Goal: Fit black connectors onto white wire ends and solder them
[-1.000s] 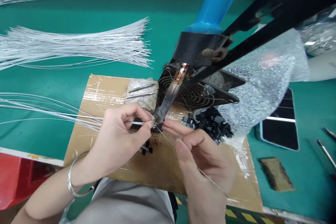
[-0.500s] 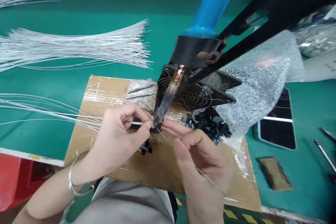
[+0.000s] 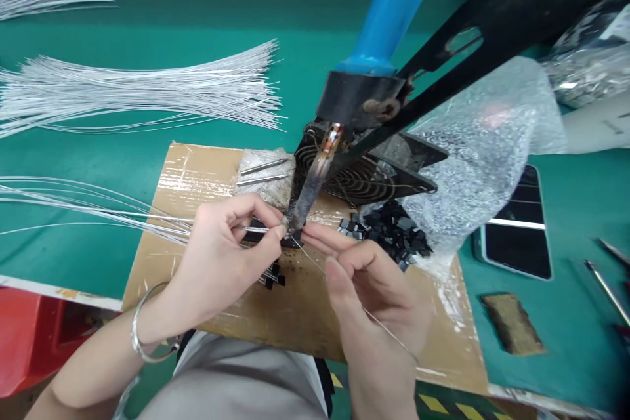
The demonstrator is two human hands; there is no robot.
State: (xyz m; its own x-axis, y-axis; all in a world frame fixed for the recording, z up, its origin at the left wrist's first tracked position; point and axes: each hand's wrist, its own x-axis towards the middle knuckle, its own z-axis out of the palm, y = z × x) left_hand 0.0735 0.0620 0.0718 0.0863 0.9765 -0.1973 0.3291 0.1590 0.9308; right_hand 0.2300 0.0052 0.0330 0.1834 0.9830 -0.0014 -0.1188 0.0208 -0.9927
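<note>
Between thumb and forefinger, my left hand [image 3: 231, 262] pinches the end of a thin white wire [image 3: 167, 226], whose length trails off to the left. My right hand [image 3: 378, 302] grips a strand of solder wire [image 3: 308, 254], its tip reaching the iron's point. A mounted soldering iron [image 3: 312, 187] with a blue handle slants down to the spot where both hands meet. Beneath that tip sits a small black part [image 3: 296, 238], partly covered by fingers. Just below my left hand lie several wires with black ends [image 3: 273, 275].
Behind the iron stands a black fan [image 3: 359, 177]. Small black pieces [image 3: 396, 230] are heaped right of it, beside a plastic bag [image 3: 472, 151]. A phone [image 3: 516, 230] and brown sponge [image 3: 513, 323] lie right of the cardboard [image 3: 394, 341]. A white wire bundle [image 3: 147, 92] lies at upper left.
The view has shifted slightly, so the iron and bag appear a little further left. Both hands keep nearly the same pose at the iron's tip.
</note>
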